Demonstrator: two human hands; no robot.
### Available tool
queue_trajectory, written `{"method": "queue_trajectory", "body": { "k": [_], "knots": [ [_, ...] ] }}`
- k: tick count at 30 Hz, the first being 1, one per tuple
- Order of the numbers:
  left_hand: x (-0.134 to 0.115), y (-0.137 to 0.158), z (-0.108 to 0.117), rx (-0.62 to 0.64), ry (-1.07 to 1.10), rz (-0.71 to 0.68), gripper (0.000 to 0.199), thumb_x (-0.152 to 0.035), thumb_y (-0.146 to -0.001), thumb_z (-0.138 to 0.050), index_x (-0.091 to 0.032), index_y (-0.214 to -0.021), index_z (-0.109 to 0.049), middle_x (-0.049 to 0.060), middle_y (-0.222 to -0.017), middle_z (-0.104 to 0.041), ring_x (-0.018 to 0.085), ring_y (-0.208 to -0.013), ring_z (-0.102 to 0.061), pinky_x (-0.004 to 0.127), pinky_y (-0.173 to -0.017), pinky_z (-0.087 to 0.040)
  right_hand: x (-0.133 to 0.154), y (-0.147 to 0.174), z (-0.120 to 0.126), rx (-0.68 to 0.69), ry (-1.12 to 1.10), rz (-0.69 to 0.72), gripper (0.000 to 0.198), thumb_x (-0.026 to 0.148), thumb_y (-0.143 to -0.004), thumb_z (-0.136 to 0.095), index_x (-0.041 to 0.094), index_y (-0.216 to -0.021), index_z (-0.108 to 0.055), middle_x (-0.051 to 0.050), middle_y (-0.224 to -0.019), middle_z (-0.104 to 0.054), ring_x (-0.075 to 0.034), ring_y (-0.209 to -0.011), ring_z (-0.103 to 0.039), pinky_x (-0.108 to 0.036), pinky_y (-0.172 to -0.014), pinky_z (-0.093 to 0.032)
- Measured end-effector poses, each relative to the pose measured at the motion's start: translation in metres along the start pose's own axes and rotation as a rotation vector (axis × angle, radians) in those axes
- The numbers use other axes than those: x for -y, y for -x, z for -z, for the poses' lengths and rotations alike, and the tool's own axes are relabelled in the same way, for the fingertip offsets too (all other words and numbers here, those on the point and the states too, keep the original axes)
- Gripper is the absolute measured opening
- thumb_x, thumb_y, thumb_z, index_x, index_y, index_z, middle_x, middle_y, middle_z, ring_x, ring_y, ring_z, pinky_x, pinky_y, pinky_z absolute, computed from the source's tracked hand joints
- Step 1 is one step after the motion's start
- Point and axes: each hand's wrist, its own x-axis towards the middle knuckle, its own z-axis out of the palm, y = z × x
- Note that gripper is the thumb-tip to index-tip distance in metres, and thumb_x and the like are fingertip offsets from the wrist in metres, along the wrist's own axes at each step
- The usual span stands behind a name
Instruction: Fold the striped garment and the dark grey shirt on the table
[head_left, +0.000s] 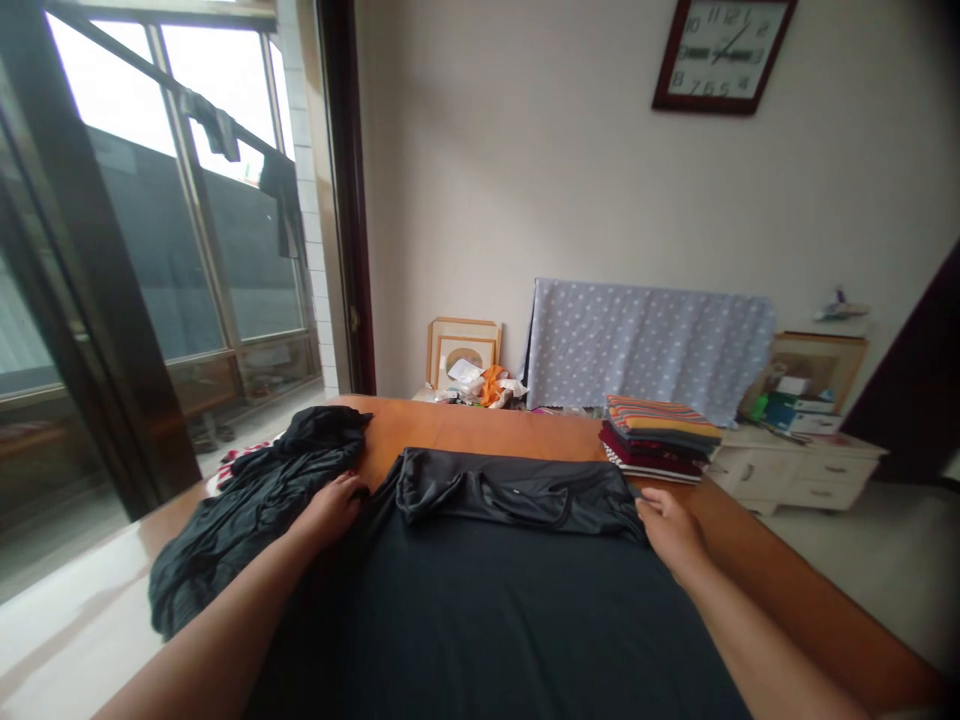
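Note:
A black garment lies spread over the table in front of me, its far end turned back in a fold with a neckline-like opening. My right hand pinches the garment's right edge by the fold. At the left edge, my left hand has its fingers curled on the dark cloth; the fingertips are partly hidden. Just left of that hand is a crumpled heap of dark clothes, with a red-and-white striped piece showing from under it.
A stack of folded clothes stands on the wooden table at the far right. Beyond the table are a dotted grey cloth, picture frames and a white cabinet. A wall clock hangs above. Glass doors are at left.

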Motion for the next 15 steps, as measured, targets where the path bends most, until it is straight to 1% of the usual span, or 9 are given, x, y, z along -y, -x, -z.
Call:
{"method": "queue_trajectory", "body": {
  "k": [2, 4, 6, 8, 10, 12, 14, 15],
  "knots": [
    [0.004, 0.004, 0.005, 0.049, -0.183, -0.084, 0.032, -0.031, -0.078, -0.053, -0.021, -0.101, -0.073, 0.012, -0.122, -0.067, 0.030, -0.123, -0.057, 0.038, -0.111, -0.038, 0.000, 0.012, 0.013, -0.022, 0.008, -0.001, 0.042, 0.043, -0.077, -0.061, 0.023, -0.113, -0.069, -0.011, -0.102, -0.076, -0.028, -0.093, -0.073, -0.036, -0.079, -0.056],
    [0.005, 0.004, 0.007, 0.071, -0.287, -0.077, 0.033, -0.031, -0.080, -0.052, -0.019, -0.103, -0.073, 0.014, -0.122, -0.066, 0.031, -0.124, -0.055, 0.039, -0.111, -0.037, -0.002, 0.023, 0.027, -0.038, 0.001, -0.002, 0.042, 0.043, -0.077, -0.061, 0.023, -0.112, -0.069, -0.011, -0.101, -0.076, -0.028, -0.095, -0.072, -0.035, -0.080, -0.056],
    [-0.002, 0.004, 0.008, 0.097, -0.332, -0.036, 0.034, -0.032, -0.080, -0.053, -0.019, -0.104, -0.073, 0.014, -0.121, -0.067, 0.032, -0.124, -0.055, 0.038, -0.108, -0.039, -0.005, 0.036, 0.041, -0.046, -0.029, -0.015, 0.042, 0.044, -0.077, -0.061, 0.022, -0.111, -0.070, -0.011, -0.101, -0.076, -0.028, -0.095, -0.072, -0.034, -0.079, -0.056],
    [-0.016, 0.004, 0.006, 0.082, -0.354, 0.025, 0.037, -0.036, -0.082, -0.052, -0.022, -0.109, -0.072, 0.013, -0.124, -0.066, 0.033, -0.121, -0.057, 0.040, -0.102, -0.043, -0.008, 0.050, 0.052, -0.037, -0.078, -0.043, 0.042, 0.046, -0.077, -0.059, 0.020, -0.110, -0.069, -0.011, -0.100, -0.076, -0.026, -0.090, -0.073, -0.032, -0.075, -0.056],
    [-0.035, 0.008, 0.004, 0.024, -0.367, 0.060, 0.039, -0.040, -0.085, -0.049, -0.024, -0.114, -0.070, 0.013, -0.127, -0.064, 0.034, -0.116, -0.059, 0.041, -0.096, -0.046, -0.011, 0.065, 0.061, -0.019, -0.128, -0.070, 0.044, 0.048, -0.078, -0.056, 0.018, -0.109, -0.068, -0.011, -0.096, -0.075, -0.024, -0.083, -0.072, -0.030, -0.071, -0.055],
    [-0.054, 0.016, -0.001, -0.023, -0.356, 0.020, 0.039, -0.043, -0.089, -0.046, -0.024, -0.114, -0.069, 0.012, -0.124, -0.065, 0.033, -0.114, -0.059, 0.040, -0.095, -0.045, -0.016, 0.078, 0.068, -0.007, -0.155, -0.082, 0.046, 0.049, -0.078, -0.055, 0.016, -0.107, -0.067, -0.010, -0.091, -0.074, -0.023, -0.078, -0.071, -0.029, -0.068, -0.055],
    [-0.066, 0.029, -0.007, -0.026, -0.319, -0.058, 0.039, -0.046, -0.091, -0.045, -0.024, -0.113, -0.068, 0.012, -0.120, -0.067, 0.031, -0.115, -0.059, 0.037, -0.098, -0.043, -0.023, 0.089, 0.073, -0.011, -0.163, -0.084, 0.046, 0.050, -0.077, -0.056, 0.015, -0.105, -0.067, -0.010, -0.089, -0.073, -0.022, -0.076, -0.071, -0.029, -0.068, -0.055],
    [-0.068, 0.036, -0.010, -0.014, -0.289, -0.065, 0.039, -0.047, -0.091, -0.045, -0.024, -0.113, -0.068, 0.011, -0.119, -0.067, 0.030, -0.116, -0.058, 0.037, -0.100, -0.042, -0.026, 0.093, 0.075, -0.017, -0.170, -0.084, 0.046, 0.049, -0.077, -0.056, 0.015, -0.106, -0.066, -0.010, -0.089, -0.072, -0.022, -0.076, -0.071, -0.029, -0.069, -0.055]
  ]
}}
